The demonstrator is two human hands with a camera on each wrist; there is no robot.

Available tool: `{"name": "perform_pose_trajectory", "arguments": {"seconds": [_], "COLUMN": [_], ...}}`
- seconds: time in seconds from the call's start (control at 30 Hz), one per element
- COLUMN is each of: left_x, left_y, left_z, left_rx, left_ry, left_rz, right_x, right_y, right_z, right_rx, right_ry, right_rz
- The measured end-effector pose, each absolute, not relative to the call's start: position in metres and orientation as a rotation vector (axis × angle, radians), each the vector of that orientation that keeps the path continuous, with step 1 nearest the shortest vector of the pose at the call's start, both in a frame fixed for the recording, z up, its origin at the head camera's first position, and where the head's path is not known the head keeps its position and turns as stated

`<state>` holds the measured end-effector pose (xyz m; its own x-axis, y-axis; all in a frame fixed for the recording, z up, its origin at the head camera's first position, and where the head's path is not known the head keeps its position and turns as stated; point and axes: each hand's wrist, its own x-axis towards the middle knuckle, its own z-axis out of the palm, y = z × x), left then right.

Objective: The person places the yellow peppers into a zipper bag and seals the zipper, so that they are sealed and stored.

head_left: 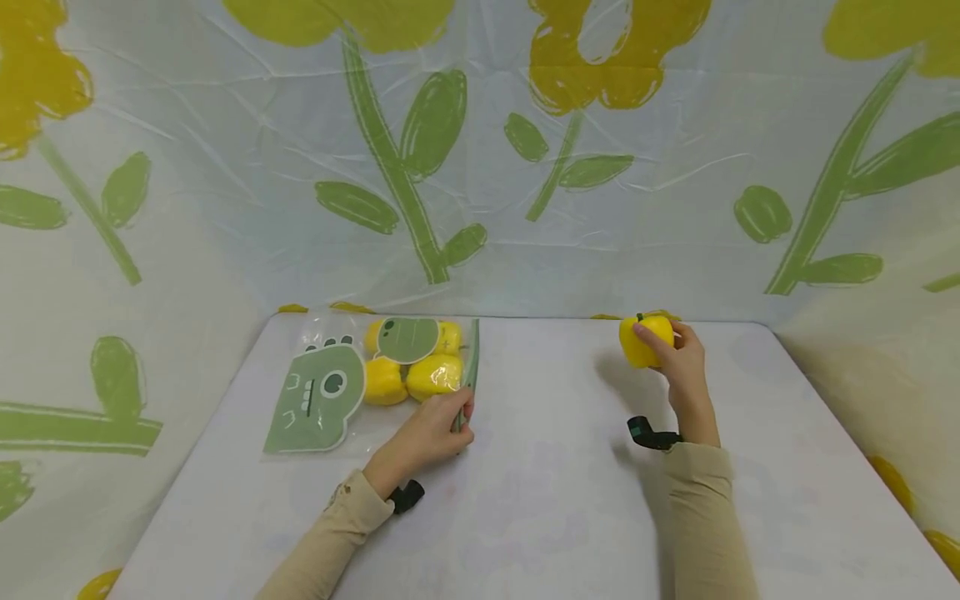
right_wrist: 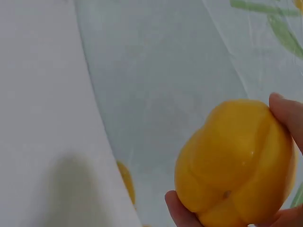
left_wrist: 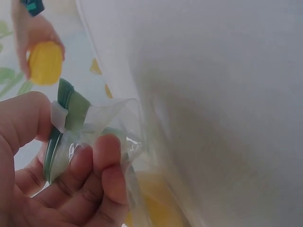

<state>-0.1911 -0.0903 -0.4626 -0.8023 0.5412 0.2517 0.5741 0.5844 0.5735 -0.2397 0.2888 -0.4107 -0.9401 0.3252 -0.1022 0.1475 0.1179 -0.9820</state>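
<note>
My right hand [head_left: 688,375] holds a yellow bell pepper [head_left: 636,346] above the far right of the table, its fingers and thumb round the sides. In the right wrist view the pepper [right_wrist: 232,161] shows its lobed, glossy underside. At the left lies a clear zip bag [head_left: 315,404] with a green one-eyed monster print. Several yellow peppers [head_left: 384,382] are inside it, partly covered by the print. My left hand [head_left: 429,433] grips the bag's green zip edge at its near end. In the left wrist view a whitish slider [left_wrist: 58,116] sits on that zip strip beside the thumb.
Both hands work over a white-covered table [head_left: 555,500]. A pale cloth backdrop [head_left: 660,242] with yellow flowers and green leaves rises behind the table and at both sides. Black wrist-camera mounts [head_left: 651,433] stick out at the wrists.
</note>
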Motion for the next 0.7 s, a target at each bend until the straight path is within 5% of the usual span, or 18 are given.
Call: {"name": "perform_pose_trajectory", "arguments": {"seconds": [0.33, 0.7], "left_x": [-0.192, -0.191], "left_y": [-0.089, -0.091], "left_z": [-0.464, -0.465], "left_rx": [-0.954, -0.906], "left_ry": [-2.754, -2.762], "left_rz": [-1.095, -1.138], "right_x": [-0.256, -0.261], "right_y": [0.206, 0.129], "right_z": [-0.405, -0.450], "right_rx": [-0.360, -0.231], "right_ry": [-2.000, -1.927], "right_rz": [2.320, 2.827]}}
